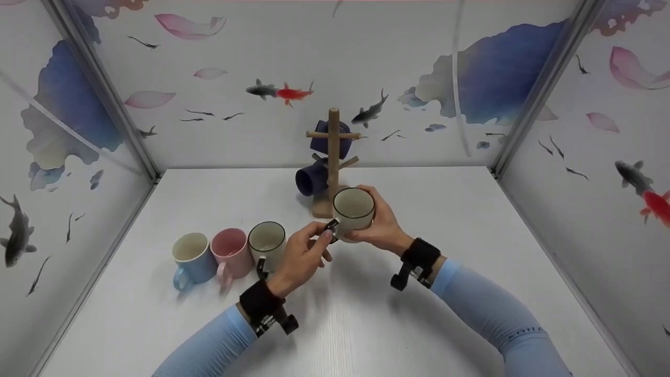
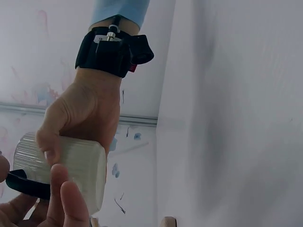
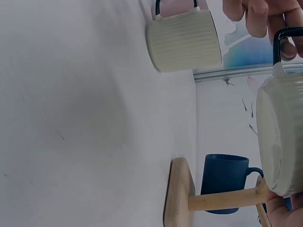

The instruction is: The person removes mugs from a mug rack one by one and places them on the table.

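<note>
A cream mug with a dark rim is held up off the table, in front of a wooden mug stand. My right hand grips its body from the right side, thumb low and fingers behind. At the black handle, my left hand pinches from the left. In the right wrist view the mug's underside shows, with left fingers around the handle. Two dark blue mugs hang on the stand, an upper one and a lower one.
On the left of the white table a blue mug, a pink mug and a second cream mug stand upright in a row, handles toward me. Walls printed with fish enclose the table at back and sides.
</note>
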A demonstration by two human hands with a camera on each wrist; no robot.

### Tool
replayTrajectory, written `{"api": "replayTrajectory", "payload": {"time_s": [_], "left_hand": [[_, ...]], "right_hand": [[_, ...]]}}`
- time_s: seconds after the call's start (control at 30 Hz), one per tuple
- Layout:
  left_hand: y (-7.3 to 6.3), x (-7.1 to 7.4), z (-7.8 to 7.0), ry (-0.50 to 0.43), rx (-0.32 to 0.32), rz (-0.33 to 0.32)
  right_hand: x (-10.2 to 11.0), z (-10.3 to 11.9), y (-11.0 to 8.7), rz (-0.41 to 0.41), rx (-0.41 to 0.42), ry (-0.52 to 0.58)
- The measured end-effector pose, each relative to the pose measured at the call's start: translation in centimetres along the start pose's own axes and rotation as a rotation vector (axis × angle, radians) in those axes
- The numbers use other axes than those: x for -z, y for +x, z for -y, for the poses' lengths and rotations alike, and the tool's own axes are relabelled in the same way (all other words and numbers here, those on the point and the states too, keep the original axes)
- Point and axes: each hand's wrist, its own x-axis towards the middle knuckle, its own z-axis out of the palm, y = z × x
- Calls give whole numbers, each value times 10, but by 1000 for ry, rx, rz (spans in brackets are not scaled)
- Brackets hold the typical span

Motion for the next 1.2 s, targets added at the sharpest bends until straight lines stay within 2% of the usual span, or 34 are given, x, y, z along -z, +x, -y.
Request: {"api": "replayTrajectory", "payload": {"time_s": [0.27, 0.33, 0.5, 0.6, 0.87, 1.2], "left_hand": [[4, -2, -1, -115, 106, 134], [6, -2, -2, -160, 162, 181], [8, 1, -3, -249, 352, 305], [7, 2, -2, -278, 416, 338], [6, -1, 2, -295, 421, 325], [2, -5, 1, -296, 457, 301]], "right_hand": [[-2, -3, -2, 59, -11, 43], [-2, -6, -2, 85, -1, 51], [-3, -10, -4, 158, 17, 44], [-4, -11, -7, 191, 8, 35], [-8, -13, -8, 218, -1, 37], [-10, -13, -9, 259, -18, 38]]}}
